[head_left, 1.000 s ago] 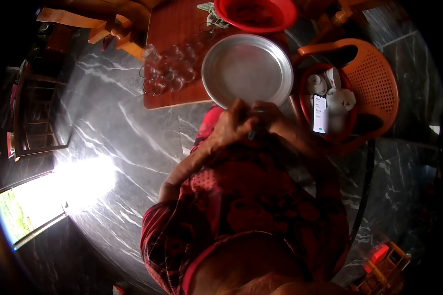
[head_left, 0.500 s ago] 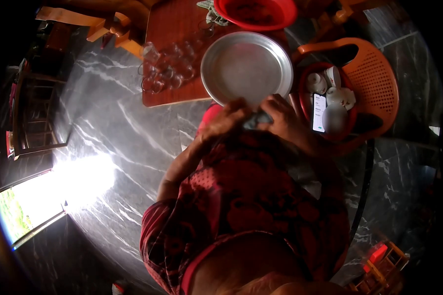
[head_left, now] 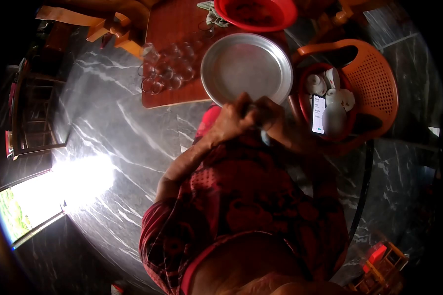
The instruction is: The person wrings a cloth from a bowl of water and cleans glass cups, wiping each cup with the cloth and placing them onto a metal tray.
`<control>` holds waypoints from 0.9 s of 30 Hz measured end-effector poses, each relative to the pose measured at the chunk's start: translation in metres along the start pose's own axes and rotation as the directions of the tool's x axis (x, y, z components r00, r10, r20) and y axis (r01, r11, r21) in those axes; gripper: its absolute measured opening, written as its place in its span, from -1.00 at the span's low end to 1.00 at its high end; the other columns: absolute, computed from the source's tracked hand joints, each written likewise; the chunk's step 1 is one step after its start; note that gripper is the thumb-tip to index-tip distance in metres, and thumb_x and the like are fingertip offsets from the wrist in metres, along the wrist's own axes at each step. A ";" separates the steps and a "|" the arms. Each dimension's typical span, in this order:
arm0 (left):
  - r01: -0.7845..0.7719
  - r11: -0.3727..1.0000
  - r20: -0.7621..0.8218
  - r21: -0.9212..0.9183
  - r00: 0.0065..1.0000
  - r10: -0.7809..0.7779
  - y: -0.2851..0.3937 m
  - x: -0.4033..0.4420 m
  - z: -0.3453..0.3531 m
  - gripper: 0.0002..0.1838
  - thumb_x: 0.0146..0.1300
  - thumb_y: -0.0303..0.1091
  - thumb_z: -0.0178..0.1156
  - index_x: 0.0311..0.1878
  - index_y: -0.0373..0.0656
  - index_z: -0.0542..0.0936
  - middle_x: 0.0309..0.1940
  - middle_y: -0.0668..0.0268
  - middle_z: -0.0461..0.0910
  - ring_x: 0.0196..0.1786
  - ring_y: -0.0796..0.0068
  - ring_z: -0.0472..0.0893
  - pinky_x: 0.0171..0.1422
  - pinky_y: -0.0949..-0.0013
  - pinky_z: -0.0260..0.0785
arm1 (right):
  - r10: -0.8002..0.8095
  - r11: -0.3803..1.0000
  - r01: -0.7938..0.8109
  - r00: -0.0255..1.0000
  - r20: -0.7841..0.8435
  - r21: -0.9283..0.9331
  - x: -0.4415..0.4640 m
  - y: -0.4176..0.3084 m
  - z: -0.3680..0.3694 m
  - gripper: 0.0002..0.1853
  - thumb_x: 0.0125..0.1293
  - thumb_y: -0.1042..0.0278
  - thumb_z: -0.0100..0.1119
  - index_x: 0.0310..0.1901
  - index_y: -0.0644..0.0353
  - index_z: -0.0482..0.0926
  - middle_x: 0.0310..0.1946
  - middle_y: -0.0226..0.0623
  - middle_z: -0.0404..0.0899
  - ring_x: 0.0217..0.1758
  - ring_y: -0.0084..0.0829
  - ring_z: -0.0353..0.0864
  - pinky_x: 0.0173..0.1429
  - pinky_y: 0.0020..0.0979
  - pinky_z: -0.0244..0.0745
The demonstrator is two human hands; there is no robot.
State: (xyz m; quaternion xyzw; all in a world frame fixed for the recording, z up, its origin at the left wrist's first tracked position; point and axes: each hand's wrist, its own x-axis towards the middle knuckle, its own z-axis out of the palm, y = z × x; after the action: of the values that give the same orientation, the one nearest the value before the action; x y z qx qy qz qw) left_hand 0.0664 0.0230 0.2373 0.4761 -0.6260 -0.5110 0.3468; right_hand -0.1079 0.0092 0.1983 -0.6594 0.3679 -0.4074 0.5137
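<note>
Holds a grey-blue item (head_left: 265, 137) in the right hand (head_left: 279, 125), with fingers bent closed about it and only a small part showing below; cannot tell its kind. Has the left hand (head_left: 233, 119) curled inward right beside, knuckles close to the right hand's own; cannot tell how tightly closed or on what, with the fingertips hidden. Has both hands together above the lap, at the near rim of a silvery pan (head_left: 246, 69), overlapping in view the near edge of a table (head_left: 170, 29). Ahead and left of the hands, has clustered glasses (head_left: 167, 73) on the table. Farther ahead, beyond the pan, has a red basin (head_left: 231, 20), with a cloth (head_left: 214, 15) just left of it. Right of the hands, has an orange chair (head_left: 379, 81) bearing a tub (head_left: 321, 67), with white cups (head_left: 317, 84) inside and a lit phone (head_left: 318, 115) near its left side.
</note>
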 end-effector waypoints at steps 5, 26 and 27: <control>-0.306 0.883 0.015 0.357 0.947 0.322 -0.007 0.000 -0.002 -0.58 0.13 -0.06 0.22 -0.18 -0.24 0.44 -0.38 0.02 0.57 -0.34 0.00 0.62 -0.24 0.18 0.49 | 0.463 0.696 -0.568 0.823 0.330 0.439 -0.003 -0.023 -0.006 -0.76 0.11 0.32 0.36 -0.32 0.23 0.50 -0.56 -0.45 0.44 -0.61 -0.68 0.37 -0.54 -0.59 0.27; 0.158 0.767 -0.017 -0.622 0.976 -0.216 -0.051 0.001 0.030 -0.51 0.42 -0.03 -0.12 0.01 -0.37 0.40 -0.08 -0.04 0.47 -0.17 0.24 0.51 -0.10 0.26 0.38 | -0.571 0.239 0.575 0.735 0.366 -0.782 0.003 -0.065 -0.015 -0.56 -0.06 0.42 0.36 -0.11 0.27 0.45 -0.35 -0.19 0.44 -0.36 -0.26 0.55 -0.29 -0.34 0.51; 0.093 0.871 -0.080 -0.483 0.985 -0.150 -0.049 0.000 0.028 -0.55 0.41 -0.06 -0.12 -0.02 -0.35 0.41 -0.08 -0.08 0.47 -0.19 0.15 0.53 -0.11 0.22 0.38 | -0.629 0.192 0.608 0.679 0.379 -0.770 0.007 -0.066 -0.016 -0.56 -0.06 0.41 0.36 -0.10 0.28 0.45 -0.36 -0.19 0.44 -0.38 -0.28 0.55 -0.31 -0.36 0.51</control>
State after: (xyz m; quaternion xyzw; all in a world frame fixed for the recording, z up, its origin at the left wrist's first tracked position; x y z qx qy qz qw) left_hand 0.0524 0.0310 0.1830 0.4429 -0.4285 -0.6420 0.4562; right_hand -0.1157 0.0102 0.2662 -0.9056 0.2264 -0.3456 -0.0959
